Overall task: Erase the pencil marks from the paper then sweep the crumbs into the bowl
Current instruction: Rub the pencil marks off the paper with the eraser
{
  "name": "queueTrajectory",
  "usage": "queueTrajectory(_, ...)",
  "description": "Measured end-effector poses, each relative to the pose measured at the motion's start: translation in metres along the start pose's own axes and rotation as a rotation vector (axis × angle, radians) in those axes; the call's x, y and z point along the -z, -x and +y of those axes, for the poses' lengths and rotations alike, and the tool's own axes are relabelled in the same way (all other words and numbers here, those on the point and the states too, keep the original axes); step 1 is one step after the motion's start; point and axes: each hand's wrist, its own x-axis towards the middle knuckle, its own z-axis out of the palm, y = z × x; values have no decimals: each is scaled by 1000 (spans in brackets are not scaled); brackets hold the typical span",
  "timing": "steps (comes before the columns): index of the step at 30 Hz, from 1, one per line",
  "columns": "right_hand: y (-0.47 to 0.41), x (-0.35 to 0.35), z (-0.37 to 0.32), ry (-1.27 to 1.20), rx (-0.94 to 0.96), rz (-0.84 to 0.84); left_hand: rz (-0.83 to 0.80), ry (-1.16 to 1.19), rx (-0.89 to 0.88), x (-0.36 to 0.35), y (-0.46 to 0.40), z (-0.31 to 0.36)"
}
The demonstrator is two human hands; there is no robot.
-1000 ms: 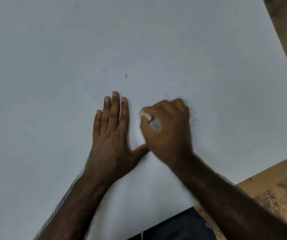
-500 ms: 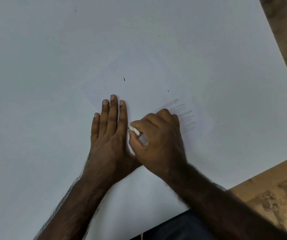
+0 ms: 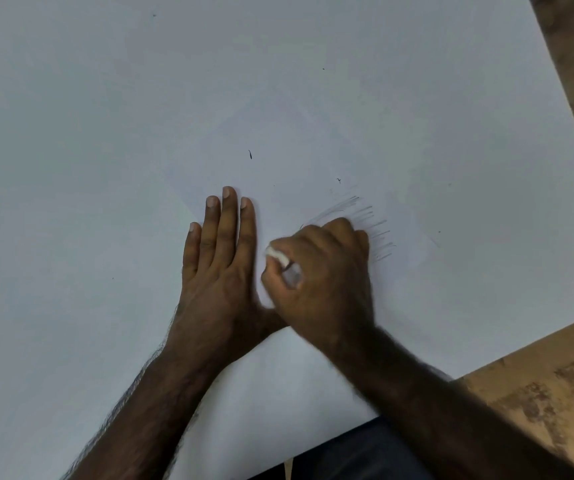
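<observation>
Nearest the person, a strip of dark trousers (image 3: pixel 358 452) shows below the edge of the white table (image 3: pixel 71 133), with mottled brown floor (image 3: pixel 548 393) off to the right. Both bare forearms reach up from there onto the tabletop.

The left hand (image 3: pixel 221 268) lies flat, palm down, fingers straight and close together, the thumb spread out to the right and partly tucked under the other wrist. It presses on the paper (image 3: pixel 296 161), a pale sheet that sits cornerwise on the table and is hard to tell from the white surface around it.

Just beside it, the right hand (image 3: pixel 323 271) is curled into a fist around a small white eraser (image 3: pixel 277 255), pinched between thumb and fingers with its end poking out toward the left hand. The hand is blurred.

Past the right knuckles, a fan of grey pencil marks (image 3: pixel 372 226) spreads to the right across the paper. Farther up lie a few dark crumbs (image 3: pixel 250 154), one above the left fingertips and another small one above the pencil strokes
</observation>
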Motion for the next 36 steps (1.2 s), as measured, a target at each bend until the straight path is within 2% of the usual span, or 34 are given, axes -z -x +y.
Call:
queueTrajectory(4, -30, 18, 39, 65, -222, 188, -54, -13, 17, 2, -3, 0)
queueTrajectory(6, -33, 19, 42, 48, -289, 218, -57, -12, 27, 1, -3, 0)
queueTrajectory(12, -3, -5, -2, 15, -6, 40, -12, -5, 22, 0, -2, 3)
queueTrajectory(14, -14, 3, 15, 28, -34, 98, -42, -2, 28, 1, -3, 2)
queueTrajectory(16, -31, 13, 37, 78, -141, 196, -67, -9, 31, 3, -4, 2)
queueTrajectory(19, -45, 22, 54, 85, -271, 249, -78, -2, 35, 4, -4, 3)
queueTrajectory(21, -40, 16, 41, 58, -249, 229, -74, -5, 40, 4, -4, 3)
queueTrajectory(24, -23, 1, 14, 29, -107, 142, -71, -21, 37, 3, -4, 3)
queueTrajectory(26, -25, 2, 18, 27, -74, 141, -74, -22, 35, 2, -4, 3)
queueTrajectory(31, -51, 21, 55, 60, -273, 221, -82, -16, 40, 3, -5, 4)
queueTrajectory(36, -44, 24, 58, -34, -241, 229, -82, -12, 35, 6, -3, 5)
